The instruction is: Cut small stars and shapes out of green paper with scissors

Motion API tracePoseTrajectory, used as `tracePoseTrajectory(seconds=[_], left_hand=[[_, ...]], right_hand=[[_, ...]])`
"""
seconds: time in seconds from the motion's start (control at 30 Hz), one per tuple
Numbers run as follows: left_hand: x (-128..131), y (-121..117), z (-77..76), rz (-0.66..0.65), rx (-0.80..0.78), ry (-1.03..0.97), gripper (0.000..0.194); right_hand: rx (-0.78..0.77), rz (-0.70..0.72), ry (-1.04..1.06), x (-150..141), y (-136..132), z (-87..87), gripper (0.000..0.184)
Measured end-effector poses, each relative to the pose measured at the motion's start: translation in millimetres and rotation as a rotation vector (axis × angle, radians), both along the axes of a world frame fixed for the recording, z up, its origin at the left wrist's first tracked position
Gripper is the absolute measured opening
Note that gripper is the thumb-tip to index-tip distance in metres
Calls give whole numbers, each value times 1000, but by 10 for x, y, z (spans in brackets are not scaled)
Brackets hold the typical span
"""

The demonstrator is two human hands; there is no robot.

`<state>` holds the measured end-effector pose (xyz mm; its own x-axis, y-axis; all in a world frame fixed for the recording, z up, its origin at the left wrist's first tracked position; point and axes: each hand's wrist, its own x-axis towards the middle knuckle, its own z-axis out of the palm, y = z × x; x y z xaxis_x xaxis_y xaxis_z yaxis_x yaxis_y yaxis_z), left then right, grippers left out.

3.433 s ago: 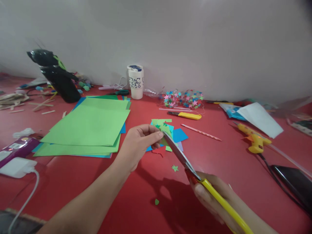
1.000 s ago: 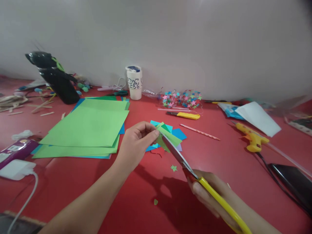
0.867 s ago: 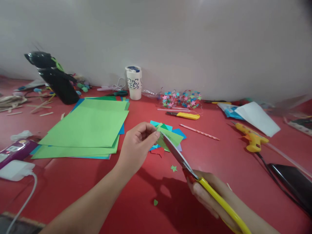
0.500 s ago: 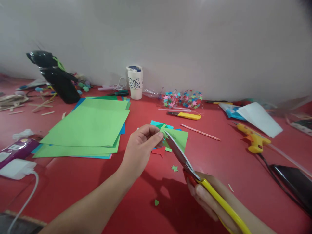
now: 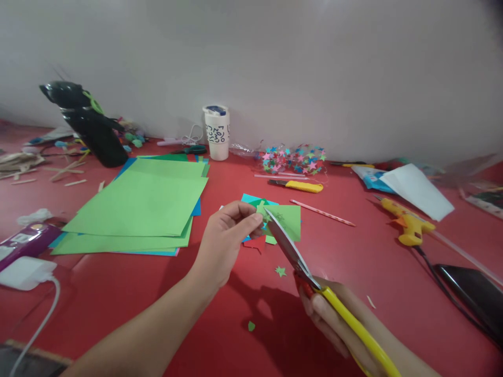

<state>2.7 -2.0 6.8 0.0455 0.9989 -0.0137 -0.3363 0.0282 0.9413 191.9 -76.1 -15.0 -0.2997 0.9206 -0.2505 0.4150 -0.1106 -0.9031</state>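
My left hand (image 5: 230,235) pinches the left edge of a small light green piece of paper (image 5: 291,222) with faint pencil marks on it. In my right hand (image 5: 334,314) is a pair of scissors (image 5: 288,243) with yellow and red handles. The blades point up and left, their tips at the paper beside my left fingertips. Behind the paper lie coloured paper scraps, among them a cyan one (image 5: 248,199) and a red one (image 5: 255,244). A green paper star (image 5: 280,271) and a tiny green scrap (image 5: 251,326) rest on the red table below.
A stack of green paper sheets (image 5: 137,199) lies on the left, with a black bottle (image 5: 92,125) behind. Farther back stand a white cup (image 5: 217,133) and star confetti (image 5: 291,159). A yellow cutter (image 5: 301,186), a pencil (image 5: 322,213) and a yellow glue gun (image 5: 408,222) lie to the right.
The green paper in my left hand has turned so its marked face spreads flat to the right of my fingers. The scissors have stayed nearly in place.
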Motion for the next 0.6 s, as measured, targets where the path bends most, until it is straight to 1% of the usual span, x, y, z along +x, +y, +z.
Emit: tracePoseTrajectory(seconds=[0.13,0.37,0.6], left_hand=[[-6,1,-10,-1,-7,10,9],[-15,12,0,-26,-6,-14,7],[-18,5,11,-26,-12,-20,8]], right_hand=[[7,-33,-3,-26,-11,-8,52],[-3,-44,5,-26,-10,-24,51],[-58,-53,57,0,-9,-48,48]])
